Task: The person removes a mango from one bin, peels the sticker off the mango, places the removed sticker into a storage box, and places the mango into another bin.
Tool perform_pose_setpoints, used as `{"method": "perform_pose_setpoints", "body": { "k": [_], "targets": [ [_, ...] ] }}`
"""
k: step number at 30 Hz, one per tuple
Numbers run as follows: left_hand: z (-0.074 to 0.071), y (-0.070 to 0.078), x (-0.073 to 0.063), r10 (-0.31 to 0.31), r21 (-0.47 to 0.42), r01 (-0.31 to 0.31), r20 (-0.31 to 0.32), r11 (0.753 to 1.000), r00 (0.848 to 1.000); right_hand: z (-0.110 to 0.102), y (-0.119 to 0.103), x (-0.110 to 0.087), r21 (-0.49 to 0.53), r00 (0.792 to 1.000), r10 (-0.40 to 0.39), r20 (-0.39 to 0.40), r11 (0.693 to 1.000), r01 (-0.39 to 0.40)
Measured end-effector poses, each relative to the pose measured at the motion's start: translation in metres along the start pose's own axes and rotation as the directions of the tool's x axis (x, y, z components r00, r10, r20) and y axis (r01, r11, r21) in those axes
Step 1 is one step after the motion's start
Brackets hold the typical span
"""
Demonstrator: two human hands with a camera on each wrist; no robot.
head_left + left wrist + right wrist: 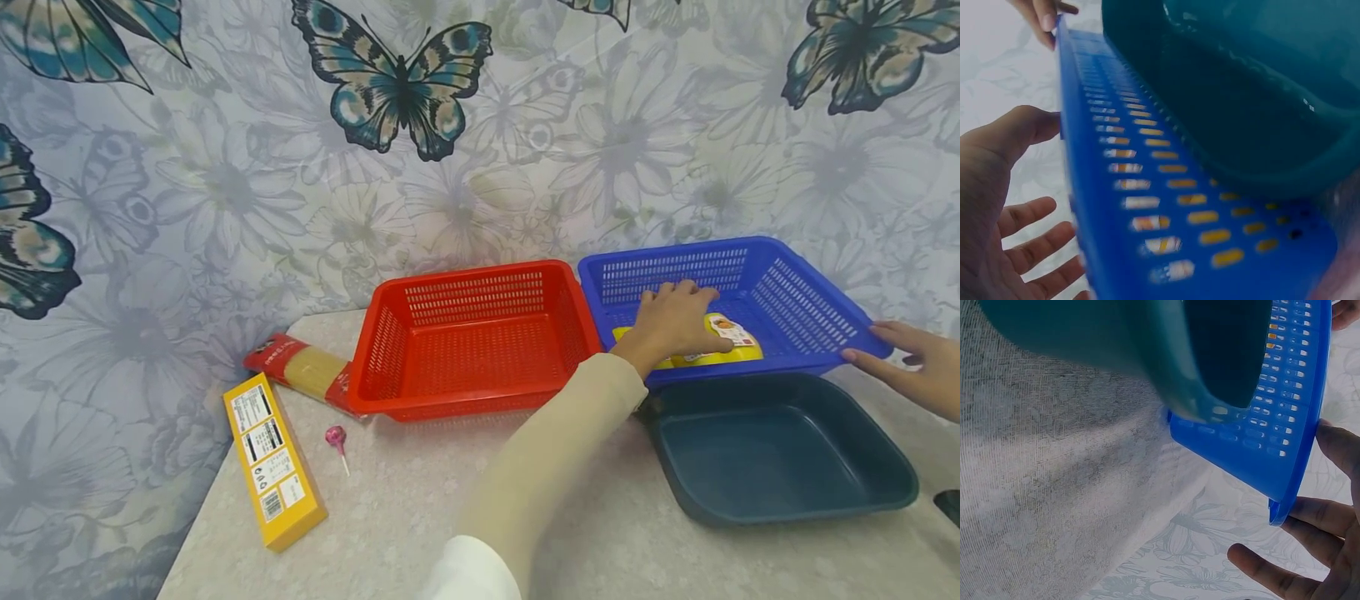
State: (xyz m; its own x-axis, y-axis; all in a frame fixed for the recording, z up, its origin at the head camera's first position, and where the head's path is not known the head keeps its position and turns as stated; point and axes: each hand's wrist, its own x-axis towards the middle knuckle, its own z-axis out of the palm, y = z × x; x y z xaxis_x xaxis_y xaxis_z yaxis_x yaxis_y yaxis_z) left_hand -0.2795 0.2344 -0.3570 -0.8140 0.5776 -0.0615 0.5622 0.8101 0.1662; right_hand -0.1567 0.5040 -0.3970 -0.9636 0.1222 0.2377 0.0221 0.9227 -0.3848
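Observation:
Inside the blue basket point(810, 325) lies a yellow package with a white label point(731, 333), partly covered by my left hand point(671, 321). That left hand point(991, 181) reaches over the near rim with its fingers spread and loosely bent, and no firm hold on the package shows. Through the basket's slots, bits of yellow appear in the left wrist view. At the basket's right corner, my right hand point(918, 367) pinches the rim between thumb and fingers. The right wrist view shows its fingers point(1319, 515) at that corner, with one finger stretched away from it.
A red basket point(480, 408) stands left of the blue one. In front is a dark teal tub point(780, 450). Farther left lie a noodle packet point(307, 371), a yellow box point(273, 462) and a pink lollipop point(337, 437). A dark object point(949, 504) shows at the right edge.

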Motion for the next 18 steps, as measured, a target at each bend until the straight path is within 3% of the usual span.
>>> {"method": "perform_pose_setpoints", "body": {
  "k": [6,13,18],
  "targets": [
    [0.006,0.009,0.004,-0.033,-0.052,0.035,0.027,0.998,0.999,0.003,0.005,0.003,0.023,0.998,-0.042,-0.047,0.999,0.043],
    [0.015,0.018,0.012,-0.067,-0.067,0.069,0.038,0.995,0.997,-0.008,-0.003,0.000,-0.120,0.992,0.069,0.102,0.991,-0.056],
    [0.022,0.023,0.017,-0.089,-0.041,0.090,0.027,0.995,0.996,-0.012,-0.007,0.000,-0.149,0.988,0.093,0.125,0.986,-0.074]
  ]
}}
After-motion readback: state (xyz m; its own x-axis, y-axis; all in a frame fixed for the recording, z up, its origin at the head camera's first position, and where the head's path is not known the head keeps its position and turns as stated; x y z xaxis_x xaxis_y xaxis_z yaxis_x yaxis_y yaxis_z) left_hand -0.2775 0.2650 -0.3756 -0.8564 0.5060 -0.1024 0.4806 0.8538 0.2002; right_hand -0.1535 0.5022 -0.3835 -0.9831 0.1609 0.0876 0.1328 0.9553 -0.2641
